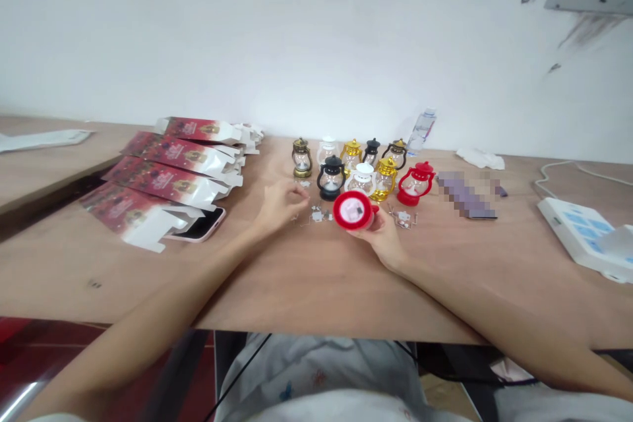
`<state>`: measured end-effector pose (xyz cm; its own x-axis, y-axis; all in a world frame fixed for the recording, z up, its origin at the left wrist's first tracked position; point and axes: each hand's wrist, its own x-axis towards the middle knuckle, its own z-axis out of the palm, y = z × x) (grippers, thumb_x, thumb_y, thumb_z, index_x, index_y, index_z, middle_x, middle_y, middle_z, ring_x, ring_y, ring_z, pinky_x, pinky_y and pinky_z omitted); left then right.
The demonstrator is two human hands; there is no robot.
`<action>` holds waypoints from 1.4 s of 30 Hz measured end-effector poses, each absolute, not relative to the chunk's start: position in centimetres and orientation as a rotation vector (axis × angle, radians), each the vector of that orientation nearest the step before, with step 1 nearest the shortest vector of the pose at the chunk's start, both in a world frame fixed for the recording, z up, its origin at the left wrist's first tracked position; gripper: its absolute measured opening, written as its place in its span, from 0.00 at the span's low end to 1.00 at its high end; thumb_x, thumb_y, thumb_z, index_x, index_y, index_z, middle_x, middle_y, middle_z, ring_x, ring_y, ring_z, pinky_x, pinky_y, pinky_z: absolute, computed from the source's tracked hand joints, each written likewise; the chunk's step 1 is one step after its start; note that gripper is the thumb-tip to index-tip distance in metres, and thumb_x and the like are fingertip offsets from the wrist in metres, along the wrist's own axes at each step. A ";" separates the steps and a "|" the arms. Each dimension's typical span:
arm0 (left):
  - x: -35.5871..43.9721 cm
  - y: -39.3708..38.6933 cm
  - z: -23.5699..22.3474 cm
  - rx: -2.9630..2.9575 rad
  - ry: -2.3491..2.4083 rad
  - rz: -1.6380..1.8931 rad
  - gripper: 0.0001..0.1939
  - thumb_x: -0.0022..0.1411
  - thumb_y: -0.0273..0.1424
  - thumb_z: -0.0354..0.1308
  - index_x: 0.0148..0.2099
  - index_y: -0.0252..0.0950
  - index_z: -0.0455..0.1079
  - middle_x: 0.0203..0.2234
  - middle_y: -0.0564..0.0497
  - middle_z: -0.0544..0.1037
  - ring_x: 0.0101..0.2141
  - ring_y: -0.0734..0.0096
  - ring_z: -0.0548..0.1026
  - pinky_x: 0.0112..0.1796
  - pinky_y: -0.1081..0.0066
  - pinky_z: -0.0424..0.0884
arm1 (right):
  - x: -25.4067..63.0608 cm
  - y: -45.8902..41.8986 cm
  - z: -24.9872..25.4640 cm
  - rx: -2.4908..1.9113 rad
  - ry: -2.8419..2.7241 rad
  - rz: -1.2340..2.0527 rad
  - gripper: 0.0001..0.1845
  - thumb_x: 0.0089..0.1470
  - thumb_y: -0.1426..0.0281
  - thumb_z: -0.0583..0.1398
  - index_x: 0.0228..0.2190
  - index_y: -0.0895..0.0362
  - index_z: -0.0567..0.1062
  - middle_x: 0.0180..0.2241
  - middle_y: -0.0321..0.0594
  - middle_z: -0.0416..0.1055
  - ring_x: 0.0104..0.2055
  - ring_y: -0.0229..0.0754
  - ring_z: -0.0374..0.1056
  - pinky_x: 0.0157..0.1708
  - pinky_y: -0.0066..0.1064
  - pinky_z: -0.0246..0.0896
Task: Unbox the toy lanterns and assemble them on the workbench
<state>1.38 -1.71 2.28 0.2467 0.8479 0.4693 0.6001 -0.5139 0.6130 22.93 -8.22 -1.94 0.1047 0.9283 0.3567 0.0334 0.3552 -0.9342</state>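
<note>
My right hand (pixel 383 237) is closed around a small red lantern (pixel 368 214), tipped so that its round base with a pale centre faces me. Thumb and fingertips of my left hand (pixel 281 206) are pinched together, just left of the lantern and apart from it; whatever they hold is too small to make out. Beneath and between the hands lie small white and metal pieces (pixel 317 215), with more metal pieces (pixel 403 216) to the right. Behind them stand several small lanterns, among them a black one (pixel 331 178), a gold one (pixel 386 179) and another red one (pixel 416 183).
Several flattened red printed boxes (pixel 171 181) overlap at the left, partly covering a phone (pixel 200 227). At the right are a white power strip (pixel 583 234) and a blurred purple item (pixel 465 194). A clear bottle (pixel 422 128) and a crumpled tissue (pixel 479 158) sit near the wall.
</note>
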 end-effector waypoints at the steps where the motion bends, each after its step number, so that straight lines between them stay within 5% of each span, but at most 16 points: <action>1: 1.6 -2.3 2.8 2.218 1.296 1.256 0.04 0.50 0.32 0.57 0.29 0.38 0.71 0.30 0.52 0.77 0.37 0.64 0.73 0.45 0.62 0.66 | 22.9 -8.2 -1.8 -0.992 -1.326 0.794 0.21 0.33 0.66 0.69 0.32 0.53 0.71 0.34 0.35 0.73 0.38 0.43 0.68 0.41 0.38 0.65; 5: 3.1 -5.8 4.7 2.390 1.067 1.594 0.04 0.55 0.32 0.58 0.30 0.38 0.70 0.29 0.53 0.76 0.36 0.68 0.72 0.43 0.64 0.66 | 22.9 -8.3 -1.5 -0.991 -1.397 0.660 0.16 0.38 0.66 0.67 0.30 0.53 0.68 0.31 0.34 0.70 0.35 0.41 0.66 0.36 0.34 0.64; 11: 6.3 -9.0 5.7 2.482 0.671 1.557 0.01 0.56 0.27 0.58 0.34 0.37 0.70 0.32 0.51 0.74 0.35 0.71 0.72 0.38 0.68 0.69 | 22.4 -8.7 -1.5 -0.986 -1.275 0.670 0.24 0.37 0.61 0.68 0.34 0.52 0.63 0.34 0.35 0.67 0.35 0.40 0.65 0.37 0.34 0.65; 15: 6.8 -8.7 5.4 2.451 0.660 1.586 0.02 0.56 0.26 0.58 0.34 0.37 0.70 0.34 0.50 0.72 0.36 0.72 0.72 0.38 0.69 0.70 | 22.4 -8.9 -1.3 -0.896 -1.333 0.711 0.23 0.40 0.60 0.66 0.37 0.51 0.63 0.38 0.36 0.66 0.40 0.41 0.65 0.40 0.34 0.65; 42: 5.3 -7.5 5.1 2.922 0.512 1.564 0.02 0.56 0.28 0.59 0.34 0.40 0.71 0.34 0.52 0.74 0.35 0.71 0.71 0.37 0.66 0.63 | 23.3 -8.3 -1.4 -0.896 -1.454 0.545 0.15 0.44 0.72 0.62 0.35 0.53 0.63 0.34 0.34 0.66 0.36 0.38 0.63 0.37 0.32 0.61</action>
<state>5.34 -7.53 5.15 0.5237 0.1651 0.8357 0.3615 -0.9314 -0.0425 23.34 -8.26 -1.40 0.0843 0.7911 0.6059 0.1981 0.5826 -0.7883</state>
